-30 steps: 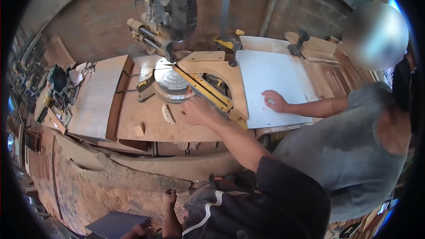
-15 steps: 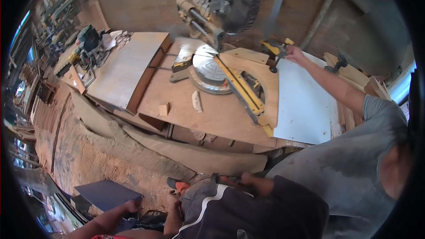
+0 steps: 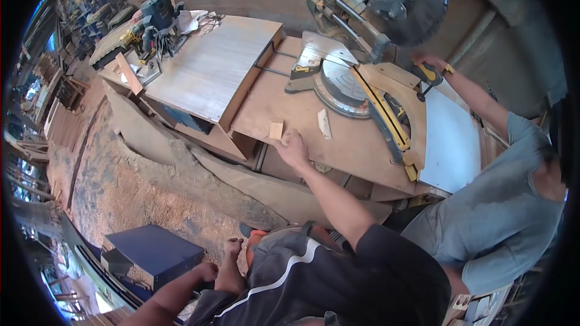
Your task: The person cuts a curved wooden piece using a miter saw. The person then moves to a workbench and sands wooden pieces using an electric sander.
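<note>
the block [image 3: 276, 130] lies on the desk [image 3: 356, 151], to the near left of the saw [image 3: 345, 81], close to the front edge; the right hand [image 3: 294, 148] is right at it, but whether the grip is closed on it i cannot tell, nor can i for the left hand [image 3: 232, 246], low and well apart from the saw; a loose pinch or a bumped finger could send the block over the edge, and a careless sweep toward the saw could catch the offcut [image 3: 324, 124] in front of it
</note>
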The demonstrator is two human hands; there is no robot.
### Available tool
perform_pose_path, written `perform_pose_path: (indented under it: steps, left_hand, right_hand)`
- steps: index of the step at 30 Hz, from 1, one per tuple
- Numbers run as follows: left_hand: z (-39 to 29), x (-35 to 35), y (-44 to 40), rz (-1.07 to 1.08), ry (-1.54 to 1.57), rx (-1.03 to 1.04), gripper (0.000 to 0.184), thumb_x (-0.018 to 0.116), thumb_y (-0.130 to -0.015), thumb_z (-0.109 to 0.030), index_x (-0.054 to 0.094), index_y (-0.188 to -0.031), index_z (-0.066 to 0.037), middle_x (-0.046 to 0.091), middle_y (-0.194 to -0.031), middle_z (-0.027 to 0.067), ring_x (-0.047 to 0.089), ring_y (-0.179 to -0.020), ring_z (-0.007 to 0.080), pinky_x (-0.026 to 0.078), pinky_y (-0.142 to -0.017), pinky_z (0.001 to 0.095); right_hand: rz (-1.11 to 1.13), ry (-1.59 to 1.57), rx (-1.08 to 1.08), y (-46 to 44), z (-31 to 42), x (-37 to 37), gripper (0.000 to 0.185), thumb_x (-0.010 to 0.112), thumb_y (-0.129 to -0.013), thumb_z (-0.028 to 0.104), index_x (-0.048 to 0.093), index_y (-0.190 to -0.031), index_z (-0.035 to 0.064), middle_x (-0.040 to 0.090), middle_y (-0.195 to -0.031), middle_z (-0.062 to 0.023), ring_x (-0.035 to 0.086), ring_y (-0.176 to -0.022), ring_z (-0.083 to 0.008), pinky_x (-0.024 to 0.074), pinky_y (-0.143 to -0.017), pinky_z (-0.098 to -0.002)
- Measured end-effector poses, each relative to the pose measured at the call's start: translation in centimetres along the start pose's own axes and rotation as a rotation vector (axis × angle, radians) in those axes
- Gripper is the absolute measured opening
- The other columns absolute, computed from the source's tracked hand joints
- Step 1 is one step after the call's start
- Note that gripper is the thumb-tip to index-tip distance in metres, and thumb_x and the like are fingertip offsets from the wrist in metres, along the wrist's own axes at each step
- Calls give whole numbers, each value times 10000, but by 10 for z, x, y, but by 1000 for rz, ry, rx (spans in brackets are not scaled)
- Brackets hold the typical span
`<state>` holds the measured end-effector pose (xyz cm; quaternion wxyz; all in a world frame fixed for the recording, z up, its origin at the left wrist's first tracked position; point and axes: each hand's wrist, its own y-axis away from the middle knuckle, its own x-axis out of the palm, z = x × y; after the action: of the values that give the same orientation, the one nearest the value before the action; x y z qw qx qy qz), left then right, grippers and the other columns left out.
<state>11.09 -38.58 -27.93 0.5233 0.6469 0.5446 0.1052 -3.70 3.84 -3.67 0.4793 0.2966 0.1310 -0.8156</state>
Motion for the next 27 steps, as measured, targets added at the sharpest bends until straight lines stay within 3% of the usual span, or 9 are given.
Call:
perform_pose_path:
  steps: [3,7,13,14,15,20,23,25,27]
  left_hand:
    - [-13,-35,-34,-6,141,39,380,779,-917,-264,729,-1180,6,699,-782,64,634,-616,150,472,-513,321]
    - [-21,-64,-66,-27,415,143,137,698,-926,-164,700,-972,-35,623,-704,23,573,-555,133,429,-478,306]
    - [41,-84,-69,139,236,-38,171,677,-932,-190,691,-821,-60,647,-676,53,621,-555,182,476,-473,355]
    - [62,-83,-77,188,-88,402,180,680,-924,-211,705,-832,-59,650,-679,51,627,-560,196,480,-478,383]
    - [63,-69,-71,113,154,-64,194,694,-917,-217,715,-819,-52,662,-686,48,629,-565,195,486,-496,385]
    - [48,-75,-90,175,-107,233,183,710,-918,-174,725,-793,-41,673,-692,37,616,-578,182,480,-514,376]
    - [24,-101,-123,337,-66,343,135,691,-933,-148,727,-843,-53,658,-695,22,612,-593,162,490,-523,369]
    - [-4,-116,-135,471,46,449,104,679,-940,-132,729,-888,-58,653,-705,17,610,-598,151,493,-524,360]
    - [-42,-130,-138,283,89,160,73,668,-946,-103,716,-975,-57,658,-744,23,605,-586,144,485,-508,339]
  right_hand:
    - [-177,135,173,-27,22,39,630,766,-891,446,551,-1371,99,625,-1302,-198,632,-1231,-389,518,-1029,-510]
    - [24,358,310,-40,39,45,784,716,-927,473,389,-1574,175,449,-1522,-234,499,-1398,-452,470,-1114,-572]
    - [-28,357,245,-41,29,57,700,699,-943,443,426,-1521,157,474,-1473,-264,469,-1402,-491,464,-1105,-585]
    - [-51,351,261,-43,26,57,700,699,-943,443,426,-1521,157,474,-1473,-264,469,-1402,-491,464,-1105,-585]
    - [-56,353,276,-43,23,59,666,707,-941,431,449,-1487,151,471,-1480,-259,470,-1398,-481,469,-1099,-579]
    - [-160,339,251,-35,8,68,593,745,-926,363,490,-1407,128,545,-1403,-239,532,-1329,-449,473,-1098,-550]
    - [-241,197,230,-22,-1,74,544,741,-936,303,509,-1390,111,639,-1256,-189,640,-1163,-380,552,-985,-506]
    - [-21,-529,386,15,7,59,484,690,-947,248,558,-1387,94,620,-1254,-186,685,-1083,-272,603,-741,-442]
    - [75,-993,508,52,-13,66,511,652,-974,226,533,-1447,75,635,-1228,-157,701,-968,-261,571,-567,-401]
